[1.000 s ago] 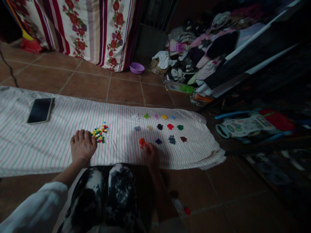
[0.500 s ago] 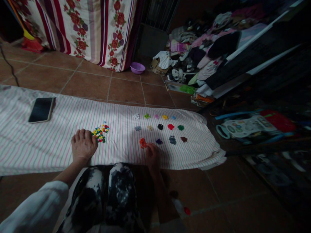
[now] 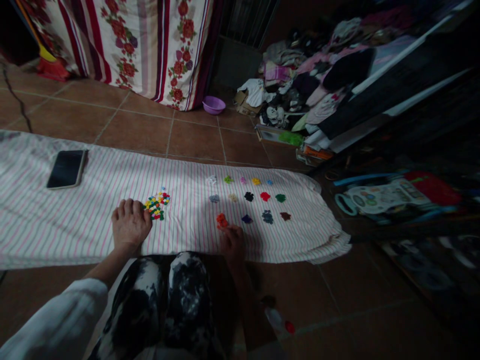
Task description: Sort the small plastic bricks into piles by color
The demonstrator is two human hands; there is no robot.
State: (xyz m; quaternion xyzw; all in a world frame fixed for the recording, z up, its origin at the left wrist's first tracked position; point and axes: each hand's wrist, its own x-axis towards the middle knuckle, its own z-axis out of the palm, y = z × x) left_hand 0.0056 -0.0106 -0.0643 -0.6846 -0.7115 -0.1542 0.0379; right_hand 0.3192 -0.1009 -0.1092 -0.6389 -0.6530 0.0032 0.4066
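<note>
Head-worn view, forward and down

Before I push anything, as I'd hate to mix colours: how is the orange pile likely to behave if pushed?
The orange pile would probably spread, since it looks like loose small pieces. Each is likely light, being tiny beside the right hand. The striped cloth may bunch up under a push, as its right end shows wrinkles.
</note>
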